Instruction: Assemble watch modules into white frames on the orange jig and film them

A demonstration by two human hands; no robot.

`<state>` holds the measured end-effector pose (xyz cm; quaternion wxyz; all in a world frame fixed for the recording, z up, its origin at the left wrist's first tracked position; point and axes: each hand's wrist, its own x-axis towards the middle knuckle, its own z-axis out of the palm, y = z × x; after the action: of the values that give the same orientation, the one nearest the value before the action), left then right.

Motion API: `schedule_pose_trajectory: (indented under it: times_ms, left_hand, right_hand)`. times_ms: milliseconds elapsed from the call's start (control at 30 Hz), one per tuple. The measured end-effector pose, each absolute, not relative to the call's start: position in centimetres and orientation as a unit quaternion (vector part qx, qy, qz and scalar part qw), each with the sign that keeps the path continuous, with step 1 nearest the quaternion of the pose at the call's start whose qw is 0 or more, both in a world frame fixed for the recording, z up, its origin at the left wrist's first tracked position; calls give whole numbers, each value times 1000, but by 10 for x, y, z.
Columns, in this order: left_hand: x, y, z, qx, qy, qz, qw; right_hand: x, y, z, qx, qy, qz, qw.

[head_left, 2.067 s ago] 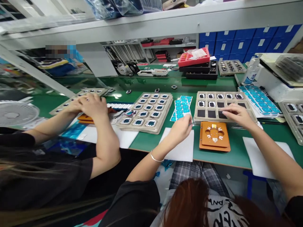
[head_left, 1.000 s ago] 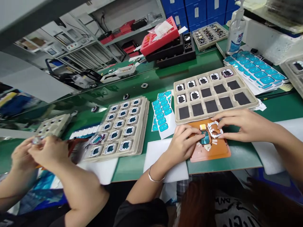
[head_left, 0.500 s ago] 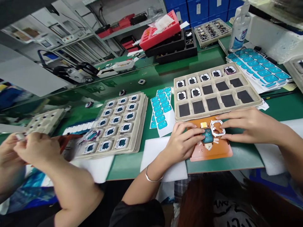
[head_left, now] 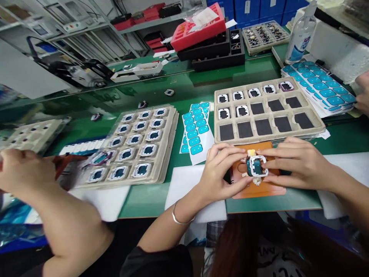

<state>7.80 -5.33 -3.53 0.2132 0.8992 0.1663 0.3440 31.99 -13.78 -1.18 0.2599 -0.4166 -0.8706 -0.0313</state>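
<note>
A small white square frame (head_left: 263, 174) is pinched by my right hand (head_left: 300, 165), its fingers and thumb along the right edge. The frame lies over a teal plate (head_left: 250, 168) on an orange work fixture (head_left: 245, 193). From the left, my left hand (head_left: 220, 173) closes on the teal plate, forefinger above and thumb below, both tips close to the frame. By the forefinger sits a yellow block (head_left: 251, 153). Part of the teal plate is hidden under the frame, and both hands cover the fixture's sides.
Behind the fixture lies a beige tray (head_left: 269, 134) with white frames in some compartments. Teal sticker sheets (head_left: 198, 132) and a stacked tray of frames (head_left: 161, 169) are to the left. A co-worker's hand (head_left: 25, 169) is at far left, another person's hand (head_left: 363, 92) at far right.
My right hand has brought the white frame leftward and down over the teal plate. My left thumb now shows below the plate. Another person's hand has appeared at the right edge.
</note>
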Motion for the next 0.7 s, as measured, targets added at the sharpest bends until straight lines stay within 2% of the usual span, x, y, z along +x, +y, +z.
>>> schedule_pose_trajectory:
  times_ms: [200,533,700]
  left_hand:
    - [80,-55,-38,900,195,308,240]
    - [80,-53,-41,912,195,295,206]
    - [82,-52,-46,892,188,309,272]
  right_hand:
    - [314,-136,-21,-422,-870,-25,255]
    - [313,-137,-19,-425,-872,-18,243]
    - [310,-137,-19,-437,-855,0,278]
